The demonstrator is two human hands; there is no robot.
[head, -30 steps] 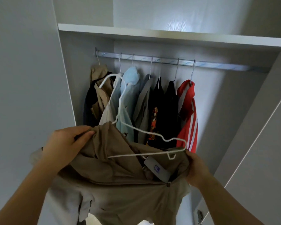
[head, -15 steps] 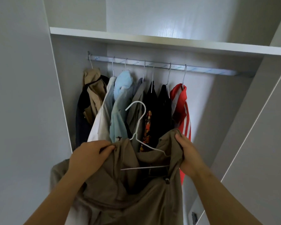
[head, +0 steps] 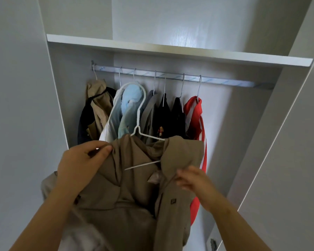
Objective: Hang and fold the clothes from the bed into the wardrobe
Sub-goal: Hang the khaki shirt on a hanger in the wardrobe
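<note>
A tan jacket [head: 134, 196] hangs in front of me on a white wire hanger [head: 140, 113], whose hook stands up before the hung clothes. My left hand [head: 82, 165] grips the jacket's left shoulder. My right hand [head: 190, 180], blurred, pinches the front edge of the jacket below its collar. The wardrobe rail [head: 216, 81] runs across above, with several garments hung along its left and middle part.
A red striped top [head: 196, 115] is the rightmost hung garment; the rail to its right is bare. A white shelf [head: 170, 49] sits just above the rail. Wardrobe walls [head: 16, 105] close in on both sides.
The jacket and hanger have risen toward the rail. My right hand has dropped from the right shoulder to the front edge below the collar. The collar now covers the hanger's right arm.
</note>
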